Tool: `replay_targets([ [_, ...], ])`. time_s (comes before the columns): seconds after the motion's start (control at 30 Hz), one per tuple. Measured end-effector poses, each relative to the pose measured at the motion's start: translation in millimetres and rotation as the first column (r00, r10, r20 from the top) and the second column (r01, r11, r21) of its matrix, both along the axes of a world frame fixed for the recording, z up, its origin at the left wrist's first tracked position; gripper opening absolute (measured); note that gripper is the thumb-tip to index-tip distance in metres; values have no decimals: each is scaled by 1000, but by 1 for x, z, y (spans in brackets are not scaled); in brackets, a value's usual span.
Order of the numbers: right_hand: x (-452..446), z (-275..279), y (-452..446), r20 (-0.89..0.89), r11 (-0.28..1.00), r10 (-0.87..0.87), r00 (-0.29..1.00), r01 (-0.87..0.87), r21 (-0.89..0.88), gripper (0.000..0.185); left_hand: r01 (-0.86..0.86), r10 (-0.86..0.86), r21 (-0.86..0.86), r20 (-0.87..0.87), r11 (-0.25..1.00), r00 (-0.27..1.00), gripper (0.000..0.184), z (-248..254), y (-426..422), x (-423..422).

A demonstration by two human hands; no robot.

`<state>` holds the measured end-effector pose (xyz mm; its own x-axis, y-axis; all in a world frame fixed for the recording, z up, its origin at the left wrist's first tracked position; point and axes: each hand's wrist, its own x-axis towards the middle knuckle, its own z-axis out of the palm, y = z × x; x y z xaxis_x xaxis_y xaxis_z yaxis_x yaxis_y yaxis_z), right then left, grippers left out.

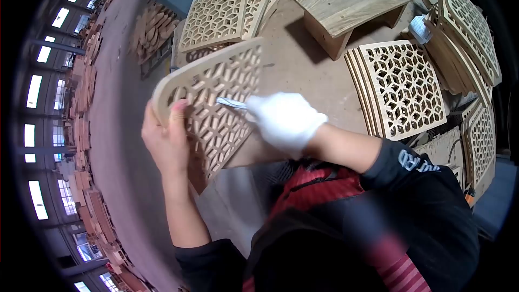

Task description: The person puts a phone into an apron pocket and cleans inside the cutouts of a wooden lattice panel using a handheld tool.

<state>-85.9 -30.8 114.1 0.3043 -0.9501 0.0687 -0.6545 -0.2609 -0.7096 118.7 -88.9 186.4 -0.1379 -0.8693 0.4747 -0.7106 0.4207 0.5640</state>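
A wooden lattice panel (232,81) with a rounded corner is held up at a tilt over the table's near edge. Bare, my left hand (168,135) grips its left edge, the thumb on the lattice face. My right hand (284,121) wears a white glove and is closed round a thin, light-coloured tool (231,103). The tool's tip points at the openings near the middle of the panel; whether it touches the wood cannot be made out. Motion blurs the glove slightly.
Lattice panels (403,89) are stacked on the table (324,94) at right, with more (216,16) at the back left. A small wooden bench (354,0) stands at the back. Further panels (470,27) lean at far right. Wooden pieces (154,30) are piled beyond the table's left side.
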Motion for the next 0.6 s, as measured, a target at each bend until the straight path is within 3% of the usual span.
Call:
replay_targets([
  [0.07,-19,-6,16,-83,966,75,994,-52,254,13,-23,26,59,-55,998,998,29,-7,-13,30],
  [0.17,-26,-46,32,-43,951,-87,995,96,293,17,-8,14,79,-77,997,997,29,-11,-11,41],
  [0.3,-29,-28,19,148,930,-280,948,230,286,25,20,-7,93,-138,996,990,30,-14,-7,45],
  [0.43,-28,-40,14,235,966,-249,940,221,136,29,7,7,92,-148,996,989,31,-17,-9,58],
  [0.6,-20,-12,15,320,985,-168,932,146,93,29,-9,27,106,-173,994,984,32,-18,1,60],
])
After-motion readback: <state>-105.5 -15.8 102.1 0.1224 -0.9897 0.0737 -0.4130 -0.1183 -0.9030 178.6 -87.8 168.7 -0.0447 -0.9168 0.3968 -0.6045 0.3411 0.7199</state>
